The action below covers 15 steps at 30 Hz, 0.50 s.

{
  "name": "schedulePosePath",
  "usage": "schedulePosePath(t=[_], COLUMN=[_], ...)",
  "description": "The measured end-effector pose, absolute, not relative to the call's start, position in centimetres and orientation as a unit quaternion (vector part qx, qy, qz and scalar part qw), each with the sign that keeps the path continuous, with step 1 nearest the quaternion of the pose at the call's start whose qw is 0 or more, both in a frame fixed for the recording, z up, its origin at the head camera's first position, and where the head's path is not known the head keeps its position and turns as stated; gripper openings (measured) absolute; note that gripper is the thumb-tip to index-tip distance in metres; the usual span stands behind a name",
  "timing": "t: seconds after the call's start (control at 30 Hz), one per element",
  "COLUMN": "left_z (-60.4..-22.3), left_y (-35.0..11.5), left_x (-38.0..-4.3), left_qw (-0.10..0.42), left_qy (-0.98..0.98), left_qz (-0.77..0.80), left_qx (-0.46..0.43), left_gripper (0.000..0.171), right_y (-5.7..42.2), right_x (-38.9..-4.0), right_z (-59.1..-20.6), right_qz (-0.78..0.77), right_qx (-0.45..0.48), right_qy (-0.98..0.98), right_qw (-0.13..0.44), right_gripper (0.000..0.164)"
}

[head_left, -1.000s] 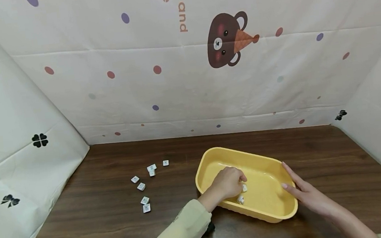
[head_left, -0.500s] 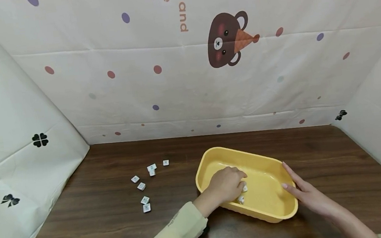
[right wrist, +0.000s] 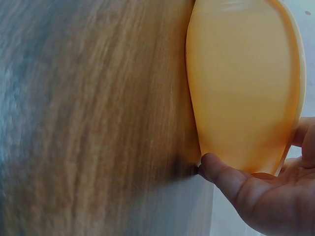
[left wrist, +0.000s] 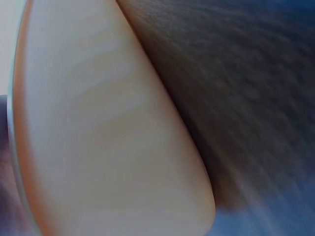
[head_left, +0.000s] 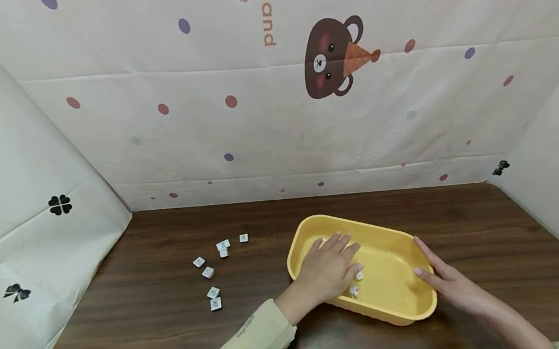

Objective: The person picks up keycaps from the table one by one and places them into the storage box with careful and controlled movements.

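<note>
A yellow plastic basin (head_left: 389,242) stands on the table, turned slightly askew. My left hand (head_left: 324,269) is inside its left half in the head view, fingers spread and palm down. Small white pieces (head_left: 354,292) lie in the basin beside the left thumb; whatever is beneath the palm is hidden. At the basin's right end, my right hand (head_left: 450,287) grips the wall, thumb over the rim and fingers outside. The right wrist view shows that hand (right wrist: 266,196) against the basin's end wall (right wrist: 241,98). Only the basin's outer side (left wrist: 113,128) fills the left wrist view.
Several small white square tiles (head_left: 208,272) with dark marks lie scattered on the dark wooden table (head_left: 148,336), left of the basin. A patterned white cloth (head_left: 179,145) rises behind the table and along both sides.
My left hand has uncurled, its fingers now spread out toward the basin's far wall, and the left forearm has shifted slightly left. The right hand and the basin have stayed put.
</note>
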<state>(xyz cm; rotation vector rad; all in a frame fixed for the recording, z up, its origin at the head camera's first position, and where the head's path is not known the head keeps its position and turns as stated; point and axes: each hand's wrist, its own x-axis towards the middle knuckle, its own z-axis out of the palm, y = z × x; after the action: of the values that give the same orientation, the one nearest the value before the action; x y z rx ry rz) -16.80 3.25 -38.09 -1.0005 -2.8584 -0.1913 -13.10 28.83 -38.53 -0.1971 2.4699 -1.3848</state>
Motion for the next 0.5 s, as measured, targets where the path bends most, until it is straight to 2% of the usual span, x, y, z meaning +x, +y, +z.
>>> schedulePosePath(t=[0.5], left_z=[-38.0], left_y=[1.8], left_x=[-16.1], left_qw=[0.082], left_qy=[-0.929], left_qz=[-0.059], left_qx=[-0.355], left_gripper=[0.052], right_y=[28.7], right_x=[-13.0], right_z=[-38.7], right_qz=[-0.497], right_qx=[-0.069], right_qy=[0.849], right_qw=[0.162], right_gripper=[0.070])
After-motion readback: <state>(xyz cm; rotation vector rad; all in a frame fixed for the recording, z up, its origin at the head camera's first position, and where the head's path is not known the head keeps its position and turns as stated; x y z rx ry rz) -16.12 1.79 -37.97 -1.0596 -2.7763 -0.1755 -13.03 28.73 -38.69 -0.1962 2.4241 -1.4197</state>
